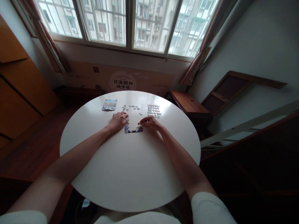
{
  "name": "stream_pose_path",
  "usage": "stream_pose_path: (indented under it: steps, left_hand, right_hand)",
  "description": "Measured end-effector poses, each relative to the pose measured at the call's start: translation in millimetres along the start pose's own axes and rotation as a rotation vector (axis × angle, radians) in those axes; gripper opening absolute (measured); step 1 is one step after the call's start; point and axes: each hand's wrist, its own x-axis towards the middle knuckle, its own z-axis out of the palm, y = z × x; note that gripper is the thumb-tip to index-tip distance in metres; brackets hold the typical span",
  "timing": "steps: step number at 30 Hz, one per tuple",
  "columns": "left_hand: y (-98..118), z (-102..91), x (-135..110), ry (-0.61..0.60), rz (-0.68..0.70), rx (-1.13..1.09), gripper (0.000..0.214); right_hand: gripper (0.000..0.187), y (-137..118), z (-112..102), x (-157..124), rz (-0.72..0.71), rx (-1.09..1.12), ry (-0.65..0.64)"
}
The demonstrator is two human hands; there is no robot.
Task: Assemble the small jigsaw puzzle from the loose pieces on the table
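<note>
My right hand (151,122), the closer, pinched a puzzle piece (138,123) at the right side of the border (133,131). My left hand (118,120) lay opposite, grasp indeterminable.

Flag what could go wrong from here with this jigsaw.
The right hand has a puzzle piece at its fingertips, close to the partly built border; pressing there might knock that border apart.
The left hand rests at the border's upper left, so a slip could shift that side.
A lone loose piece lies just beyond the right fingers and might get brushed away.
</note>
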Motion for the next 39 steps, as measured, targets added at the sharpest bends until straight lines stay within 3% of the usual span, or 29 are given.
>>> stream_pose_path:
  steps: [9, 39]
  left_hand:
    - [-0.1, -0.2, -0.2, -0.008, -0.001, -0.002, 0.036]
    - [-1.5, 1.3, 0.3, -0.011, -0.006, -0.001, 0.039]
  right_hand:
    - [0.025, -4.1, -4.1, -4.2, 0.015, 0.027, -0.105]
    - [0.025, -5.7, -4.9, -3.4, -0.018, -0.035, -0.128]
